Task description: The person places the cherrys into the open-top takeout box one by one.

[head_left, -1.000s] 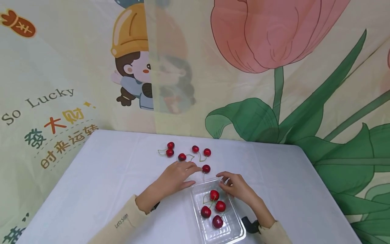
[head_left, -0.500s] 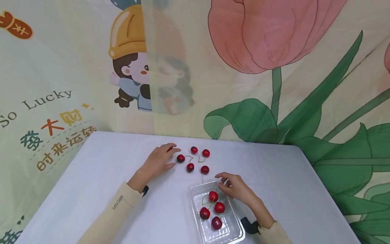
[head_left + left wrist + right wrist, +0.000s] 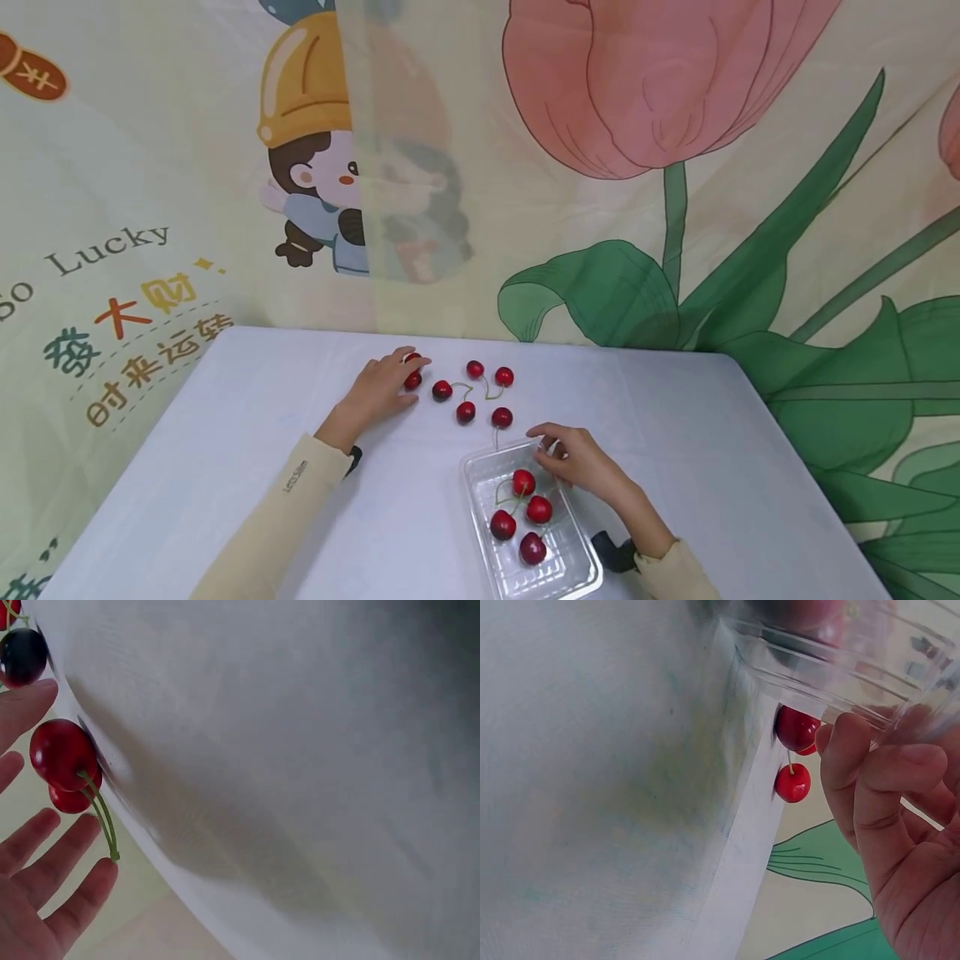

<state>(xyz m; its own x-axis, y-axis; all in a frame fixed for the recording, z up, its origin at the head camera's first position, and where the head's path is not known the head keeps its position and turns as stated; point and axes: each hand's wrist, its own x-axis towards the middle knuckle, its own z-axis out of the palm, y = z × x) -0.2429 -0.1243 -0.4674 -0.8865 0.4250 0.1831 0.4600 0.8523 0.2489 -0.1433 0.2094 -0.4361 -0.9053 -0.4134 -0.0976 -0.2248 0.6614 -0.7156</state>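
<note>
In the head view my left hand [image 3: 375, 392] reaches to the far left of the cherry group, its fingers spread around a joined pair of red cherries [image 3: 412, 381]. The left wrist view shows this pair [image 3: 64, 754] lying between thumb and fingertips, with gaps around it and its green stems [image 3: 105, 817] near a fingertip. My right hand [image 3: 585, 458] holds the far right corner of a clear plastic box [image 3: 555, 575] between thumb and curled fingers. Several cherries [image 3: 539, 509] with stems lie inside the box.
More cherries [image 3: 466, 412] lie loose on the white-clothed table [image 3: 247, 425] beyond the box, some joined by their stems. One cherry [image 3: 502, 417] sits just past the box's far rim. A printed curtain [image 3: 600, 208] hangs behind the table's back edge.
My left hand has moved left and away from beside the middle cherries to the far left pair, uncovering a cherry in the middle. My right hand stays at the box corner.
</note>
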